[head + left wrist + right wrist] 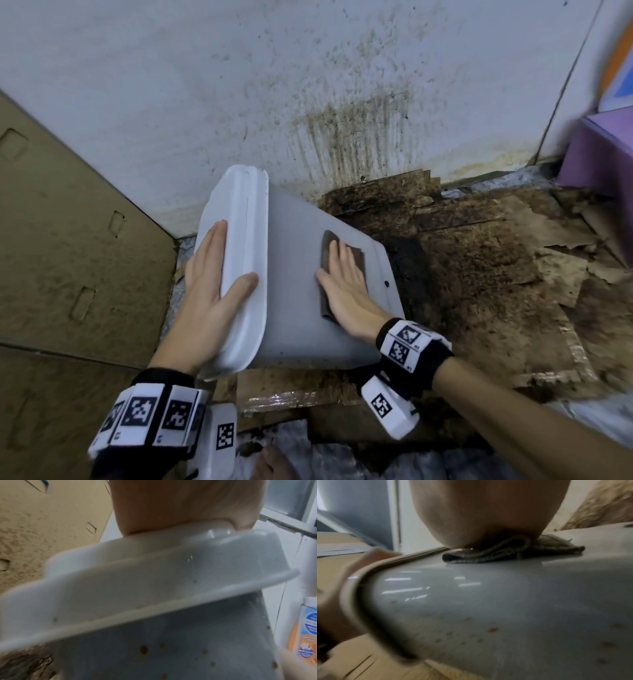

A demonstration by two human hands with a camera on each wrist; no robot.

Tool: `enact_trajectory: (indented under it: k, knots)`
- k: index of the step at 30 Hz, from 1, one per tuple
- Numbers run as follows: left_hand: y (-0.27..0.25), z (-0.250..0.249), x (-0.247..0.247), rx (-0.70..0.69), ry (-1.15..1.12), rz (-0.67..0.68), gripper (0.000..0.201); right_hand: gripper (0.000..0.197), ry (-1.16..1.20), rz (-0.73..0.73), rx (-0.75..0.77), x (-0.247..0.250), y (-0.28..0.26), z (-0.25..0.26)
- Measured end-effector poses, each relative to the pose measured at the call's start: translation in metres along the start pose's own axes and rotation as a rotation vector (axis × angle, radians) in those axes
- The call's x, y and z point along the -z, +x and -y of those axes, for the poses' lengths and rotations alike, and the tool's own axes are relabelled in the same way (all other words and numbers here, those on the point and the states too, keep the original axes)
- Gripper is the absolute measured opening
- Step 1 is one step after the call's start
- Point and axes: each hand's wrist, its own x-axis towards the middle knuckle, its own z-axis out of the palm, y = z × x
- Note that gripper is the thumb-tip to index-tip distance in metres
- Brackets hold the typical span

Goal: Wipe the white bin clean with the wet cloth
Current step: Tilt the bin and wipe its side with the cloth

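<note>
The stained wall (308,85) and the soiled cardboard on the floor (479,274) frame the scene, with the white bin (294,325) tipped on its side between them, lid end towards the cardboard box (68,240). The lid end is steadied by the left hand (209,284), its fingers (214,246) laid straight and released over the rim. The wet cloth (327,270) is pressed flat on the bin's upturned side by the right hand (346,291), fingers extended, nothing gripped. Wiping is judged to be under way. Brown specks (493,630) remain on the lower side, so strokes towards them are called for next.
</note>
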Motion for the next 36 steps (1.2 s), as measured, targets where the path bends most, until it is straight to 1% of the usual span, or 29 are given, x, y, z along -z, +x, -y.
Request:
enact_trajectory:
  k: [3,5,8,11,13,15,18,19,21,22,24,25,27,31,36]
  knots:
    - [-0.001,-0.002,-0.001,-0.007,0.007,-0.002,0.095,0.061,-0.015,0.0,0.093,-0.007,-0.015,0.02]
    - [-0.002,-0.001,0.0,-0.001,0.009,-0.004,0.096,0.059,-0.063,-0.013,0.161,-0.01,-0.021,0.023]
    - [-0.002,-0.001,0.001,0.01,0.002,-0.002,0.096,0.06,-0.092,-0.089,0.25,-0.016,-0.021,0.009]
    - [-0.002,-0.001,0.002,0.021,0.002,0.002,0.094,0.061,-0.091,-0.14,0.278,-0.017,-0.012,-0.012]
    - [-0.002,0.0,0.004,0.027,-0.001,-0.003,0.094,0.062,-0.088,-0.145,0.219,-0.014,-0.004,-0.025]
    - [-0.003,0.0,0.004,0.025,-0.005,-0.002,0.093,0.064,-0.109,-0.144,0.121,-0.009,0.009,-0.044]
    - [-0.003,-0.003,0.002,0.012,-0.02,-0.003,0.093,0.08,-0.189,-0.126,-0.027,-0.001,0.024,-0.073]
    - [-0.004,-0.004,0.002,0.009,-0.023,-0.002,0.093,0.076,-0.206,-0.102,-0.081,0.003,0.027,-0.08]
    - [-0.003,-0.005,0.001,0.004,-0.022,0.0,0.093,0.059,-0.272,-0.062,-0.157,0.011,0.034,-0.092]
    - [-0.003,-0.005,0.0,0.002,-0.017,0.001,0.093,0.061,-0.284,-0.054,-0.176,0.014,0.036,-0.095]
    - [-0.003,-0.005,0.0,-0.001,-0.012,0.0,0.093,0.077,-0.247,-0.059,-0.229,0.018,0.042,-0.102]
    - [-0.003,-0.005,0.0,0.001,-0.013,-0.001,0.093,0.078,-0.232,-0.067,-0.243,0.018,0.045,-0.106]
    - [-0.003,-0.005,0.0,0.001,-0.01,-0.002,0.092,0.073,-0.171,-0.077,-0.277,0.016,0.045,-0.108]
    - [-0.003,-0.008,-0.002,-0.01,0.016,0.002,0.092,0.068,-0.017,-0.111,-0.318,0.017,0.029,-0.091]
    - [-0.001,-0.01,-0.003,-0.016,0.033,-0.002,0.092,0.067,0.017,-0.157,-0.305,0.01,0.012,-0.062]
